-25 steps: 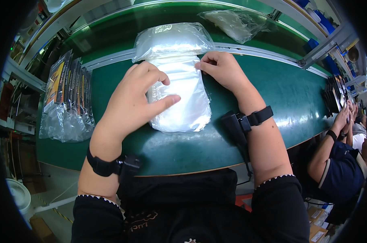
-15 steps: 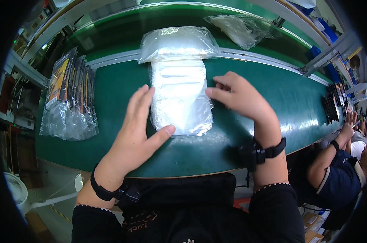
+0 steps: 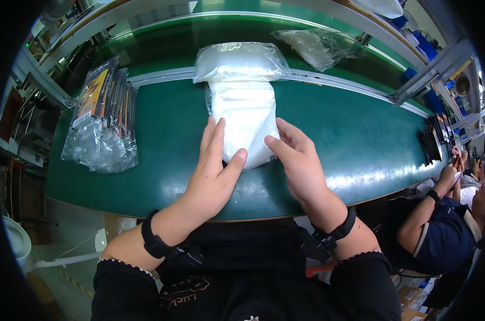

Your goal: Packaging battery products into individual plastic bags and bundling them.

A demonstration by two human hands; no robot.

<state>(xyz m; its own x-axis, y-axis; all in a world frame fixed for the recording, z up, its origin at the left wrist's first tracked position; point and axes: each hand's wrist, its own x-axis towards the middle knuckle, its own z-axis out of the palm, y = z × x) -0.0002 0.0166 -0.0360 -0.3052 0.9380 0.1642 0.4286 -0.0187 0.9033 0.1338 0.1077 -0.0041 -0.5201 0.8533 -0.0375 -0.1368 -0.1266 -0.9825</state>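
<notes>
A stack of clear plastic bags (image 3: 243,113) lies in front of me on the green table. My left hand (image 3: 213,166) rests along its left edge. The fingers of that hand are stretched out, and the thumb lies apart over the near end. At the right edge, my right hand (image 3: 301,160) has its thumb over the bags and its fingers curled by the side, gripping the near right part. A diagonal crease runs across the top bag there. The undersides of the bags and some right fingertips are hidden.
Behind the stack, a plump clear bag (image 3: 241,60) lies against the metal rail. Packaged items (image 3: 103,115) in clear bags stand at left. A crumpled clear bag (image 3: 317,47) lies at the back. Dark packages (image 3: 434,142) and a co-worker's arm (image 3: 429,211) are at right.
My right hand has come down and toward me onto the right edge of the stack. My left hand has shifted right, against the left edge. The view has shifted slightly.
</notes>
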